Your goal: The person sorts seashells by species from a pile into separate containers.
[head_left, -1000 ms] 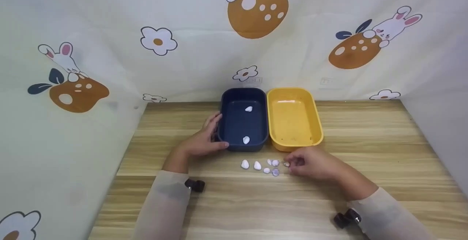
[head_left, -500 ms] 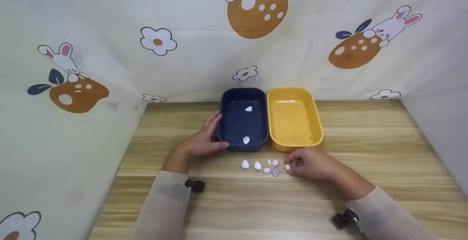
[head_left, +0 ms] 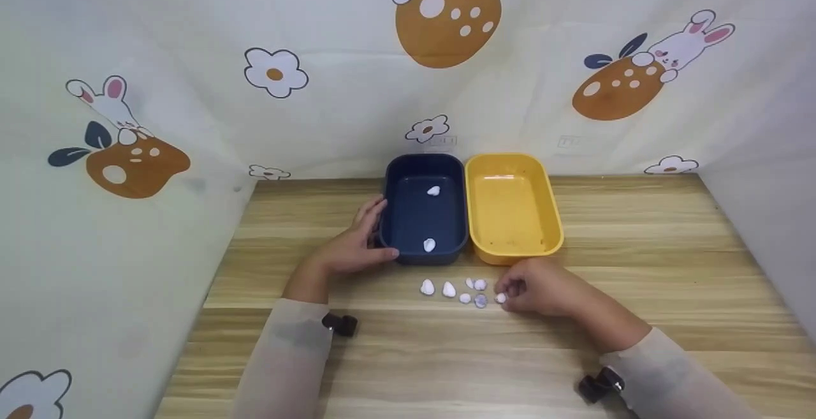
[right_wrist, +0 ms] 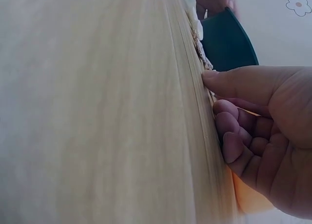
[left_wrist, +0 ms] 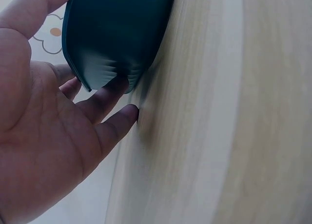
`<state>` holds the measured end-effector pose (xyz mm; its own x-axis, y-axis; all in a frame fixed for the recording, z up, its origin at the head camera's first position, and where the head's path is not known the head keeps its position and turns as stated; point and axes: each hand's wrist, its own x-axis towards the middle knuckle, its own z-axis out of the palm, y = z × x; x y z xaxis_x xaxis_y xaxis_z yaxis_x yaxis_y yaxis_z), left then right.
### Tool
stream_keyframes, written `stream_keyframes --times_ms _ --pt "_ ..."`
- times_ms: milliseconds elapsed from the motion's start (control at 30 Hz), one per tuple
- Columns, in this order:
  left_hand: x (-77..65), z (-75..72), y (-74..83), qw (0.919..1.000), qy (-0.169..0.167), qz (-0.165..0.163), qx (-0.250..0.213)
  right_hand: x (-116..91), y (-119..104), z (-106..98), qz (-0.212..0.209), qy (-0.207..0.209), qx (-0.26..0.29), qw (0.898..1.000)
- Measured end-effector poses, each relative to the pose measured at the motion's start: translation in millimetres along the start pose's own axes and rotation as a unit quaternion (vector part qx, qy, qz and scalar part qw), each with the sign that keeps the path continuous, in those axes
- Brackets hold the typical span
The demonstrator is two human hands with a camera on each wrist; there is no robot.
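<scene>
In the head view my left hand rests against the left wall and near corner of a navy blue plastic bin. Its fingers lie fairly straight along the wall, as the left wrist view of the hand shows. Two white seashells, one a shell near the front, lie inside that bin. My right hand is low over the table, pinching a small pale seashell between thumb and fingers. Left of it several shells lie in a loose group, among them a greyish shell and a white shell.
A yellow bin stands right beside the navy one, just beyond my right hand. Both bins are on the wood-grain table, close to the printed cloth at the back.
My right hand's pinched shell has moved slightly toward the front edge, to the right of the greyish shell. My left hand and both bins stay where they were.
</scene>
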<state>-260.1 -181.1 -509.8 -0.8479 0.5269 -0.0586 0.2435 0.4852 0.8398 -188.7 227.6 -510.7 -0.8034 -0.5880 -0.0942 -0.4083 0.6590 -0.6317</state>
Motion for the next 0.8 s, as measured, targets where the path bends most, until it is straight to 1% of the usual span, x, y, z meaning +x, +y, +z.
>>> stream_keyframes --times_ms 200,267,433,500,667,800 --pt "-0.4 -0.2 0.1 1.0 0.0 -0.003 0.002 0.0 -2.3 -1.9 0.018 -0.006 0.002 1.0" --pt "-0.7 -0.4 0.6 0.9999 -0.001 -0.009 0.004 -0.1 -3.7 -3.4 0.022 -0.006 0.007 1.0" --pt "-1.3 -0.8 1.7 0.9998 0.0 -0.02 0.004 -1.4 -8.2 -6.9 0.027 0.004 0.019 0.999" --pt "-1.3 -0.8 1.8 0.9999 -0.001 -0.016 0.0 -2.9 -10.7 -9.0 0.028 0.008 0.026 0.999" --pt "-0.5 -0.6 1.0 1.0 -0.004 -0.006 -0.004 -6.4 -18.2 -19.4 0.06 0.021 0.046 0.997" --pt "-0.4 -0.6 1.0 1.0 -0.002 -0.006 0.0 -8.1 -19.0 -32.9 0.086 0.049 0.057 0.993"
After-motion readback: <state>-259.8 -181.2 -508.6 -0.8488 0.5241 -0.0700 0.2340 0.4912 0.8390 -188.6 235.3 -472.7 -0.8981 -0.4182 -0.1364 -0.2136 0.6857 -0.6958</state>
